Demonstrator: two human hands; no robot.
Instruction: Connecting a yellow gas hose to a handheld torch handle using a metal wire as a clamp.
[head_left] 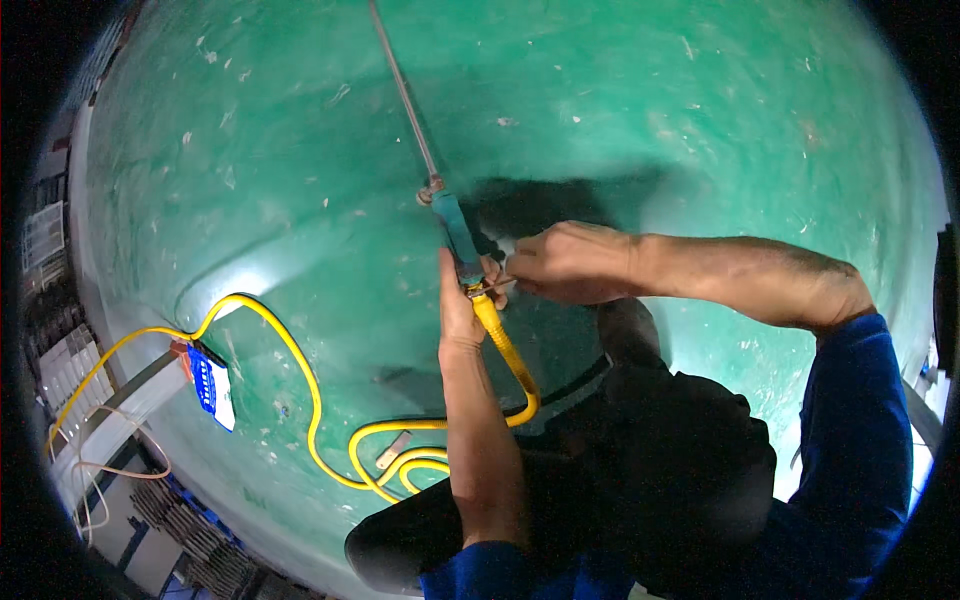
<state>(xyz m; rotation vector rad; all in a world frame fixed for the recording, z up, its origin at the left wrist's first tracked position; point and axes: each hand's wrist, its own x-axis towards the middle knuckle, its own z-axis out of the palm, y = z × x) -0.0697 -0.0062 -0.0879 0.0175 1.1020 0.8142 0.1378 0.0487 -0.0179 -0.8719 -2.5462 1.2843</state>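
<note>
A long thin metal tube reaches away from a teal handle, together forming a lance. A thick yellow hose joins the handle's near end, where a small metal band shows. My left hand is closed around that lower end, the thumb along its left side. From the right, my right hand is closed in a pinch beside the joint. A thin metallic piece runs from its fingers toward the band; its kind is too small to make out.
Beneath everything spreads a scuffed green surface. The hose loops to the left past a blue and white packet at the edge. A small flat pale piece lies by the coils. A thin pale cable hangs off the left edge.
</note>
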